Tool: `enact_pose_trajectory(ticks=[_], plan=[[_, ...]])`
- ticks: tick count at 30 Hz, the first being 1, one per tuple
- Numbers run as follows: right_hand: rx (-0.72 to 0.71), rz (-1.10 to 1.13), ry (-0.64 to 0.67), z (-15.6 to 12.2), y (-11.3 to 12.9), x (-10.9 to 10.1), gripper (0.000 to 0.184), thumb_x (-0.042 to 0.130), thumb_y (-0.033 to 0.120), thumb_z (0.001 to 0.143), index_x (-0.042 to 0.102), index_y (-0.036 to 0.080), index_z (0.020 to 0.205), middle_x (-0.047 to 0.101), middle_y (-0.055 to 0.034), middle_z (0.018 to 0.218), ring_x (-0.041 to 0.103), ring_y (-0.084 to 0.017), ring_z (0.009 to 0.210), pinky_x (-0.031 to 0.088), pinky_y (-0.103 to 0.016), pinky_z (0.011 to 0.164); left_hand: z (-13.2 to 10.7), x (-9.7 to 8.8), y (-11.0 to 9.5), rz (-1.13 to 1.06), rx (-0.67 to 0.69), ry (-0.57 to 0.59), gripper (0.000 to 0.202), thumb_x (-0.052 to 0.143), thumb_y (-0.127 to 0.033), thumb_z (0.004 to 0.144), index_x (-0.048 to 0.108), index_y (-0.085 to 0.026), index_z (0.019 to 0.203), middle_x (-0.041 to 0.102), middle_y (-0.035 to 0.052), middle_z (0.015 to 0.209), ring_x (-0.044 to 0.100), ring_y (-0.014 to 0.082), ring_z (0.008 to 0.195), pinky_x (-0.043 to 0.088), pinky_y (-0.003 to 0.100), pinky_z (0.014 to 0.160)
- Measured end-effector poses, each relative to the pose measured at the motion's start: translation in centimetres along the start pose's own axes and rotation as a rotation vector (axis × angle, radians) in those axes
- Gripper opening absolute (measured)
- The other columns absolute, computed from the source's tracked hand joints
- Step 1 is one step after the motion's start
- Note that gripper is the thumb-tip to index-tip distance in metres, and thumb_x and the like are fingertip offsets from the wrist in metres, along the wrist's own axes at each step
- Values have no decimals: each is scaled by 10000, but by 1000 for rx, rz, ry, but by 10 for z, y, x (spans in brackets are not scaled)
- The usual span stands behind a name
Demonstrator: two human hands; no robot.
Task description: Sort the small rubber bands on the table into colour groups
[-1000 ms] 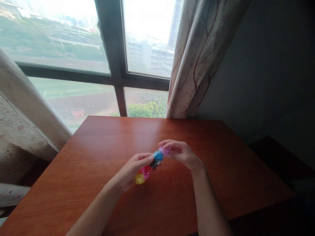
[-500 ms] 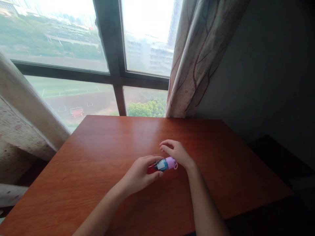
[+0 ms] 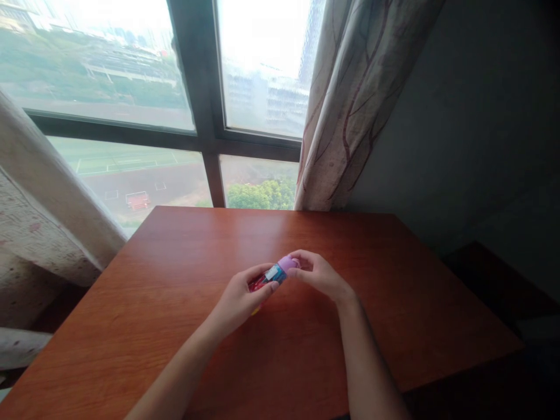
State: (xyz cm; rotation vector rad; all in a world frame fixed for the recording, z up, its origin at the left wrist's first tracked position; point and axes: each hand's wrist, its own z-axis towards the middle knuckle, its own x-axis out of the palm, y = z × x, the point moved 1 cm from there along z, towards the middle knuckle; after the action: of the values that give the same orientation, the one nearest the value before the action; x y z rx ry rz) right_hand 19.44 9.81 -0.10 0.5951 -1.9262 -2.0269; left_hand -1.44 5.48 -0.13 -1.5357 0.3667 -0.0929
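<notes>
My left hand (image 3: 242, 296) is wrapped round the body of a small bottle (image 3: 273, 273), tilted with its cap end up and to the right. Its body looks see-through, with red and blue inside and a whitish label; a bit of yellow shows at the lower end below my palm. On top sits a purple cap (image 3: 287, 265) with a thin loop. The fingers and thumb of my right hand (image 3: 318, 273) close round that cap from the right. The fingertips partly hide the loop.
Both hands are above a reddish-brown wooden table (image 3: 175, 274). Behind its far edge is a window with a dark frame (image 3: 205, 140). Patterned curtains (image 3: 345, 116) hang at either side, and a dark wall (image 3: 459, 134) is on the right.
My right hand has come down onto the purple cap, its fingers now closed on it. The bottle has tipped, its cap end moving up and to the left, with my left hand still round it.
</notes>
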Motion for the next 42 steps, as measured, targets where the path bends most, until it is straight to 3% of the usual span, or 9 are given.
enact_pose_trajectory(ticks=[6,11,15,21,26,29,33,37,42], plan=[[-27,-26,-53,6,-6,7,386,698,402,819,627,191,1134,668,-43,979,633,-167,841,512,-268,729,-2,4,3,32,37,67,437,641,-324,850,656,-180,1263,738,48,1052,650,228,910,487,278,794],[-74,-328,-174,10,-7,14,270,596,430,870,678,173,875,625,8,744,553,-128,662,413,-219,595,-1,7,2,50,64,18,425,657,-291,819,681,-191,1232,749,37,1055,657,235,941,482,278,846],[-96,-579,-282,13,-7,21,443,447,420,930,547,181,571,446,42,535,408,-101,531,265,-239,518,-2,11,3,112,53,-15,399,654,-287,802,703,-189,1186,753,37,995,662,242,902,486,293,846],[-51,-636,-352,14,-13,22,541,446,493,932,462,187,485,376,40,476,350,-99,487,205,-264,502,-4,16,3,235,90,-25,323,644,-288,808,712,-200,1112,741,44,938,655,238,871,471,286,831],[4,-224,-366,15,-16,17,536,424,656,914,651,175,841,625,-15,678,556,-145,583,401,-234,530,1,12,0,-33,21,-99,373,657,-394,828,686,-176,1129,729,63,1021,635,242,950,456,295,860],[-1,-64,-465,10,-16,24,474,491,601,910,607,184,1102,699,-67,907,656,-196,765,520,-287,661,3,8,0,-340,-99,-197,453,677,-486,805,671,-141,1100,733,95,1032,641,257,1000,467,301,855],[-83,-193,-539,-13,-12,58,345,586,420,904,587,210,1178,687,-87,1029,660,-221,931,534,-341,848,3,11,-1,-613,-180,-272,476,760,-474,729,649,-146,1055,739,98,1007,673,239,939,493,303,818],[-190,-405,-527,-39,-14,97,570,648,308,850,456,225,1380,551,-135,1336,551,-282,1203,468,-415,1023,0,24,-1,-717,-185,-257,463,790,-431,707,609,-172,1045,723,68,965,686,206,843,531,320,785],[-197,-608,-698,-53,-27,92,540,567,221,862,452,204,1389,549,-154,1331,534,-304,1227,447,-458,1044,-4,35,0,-624,-203,-201,431,793,-415,716,620,-162,1018,703,81,998,677,203,908,527,328,848]])
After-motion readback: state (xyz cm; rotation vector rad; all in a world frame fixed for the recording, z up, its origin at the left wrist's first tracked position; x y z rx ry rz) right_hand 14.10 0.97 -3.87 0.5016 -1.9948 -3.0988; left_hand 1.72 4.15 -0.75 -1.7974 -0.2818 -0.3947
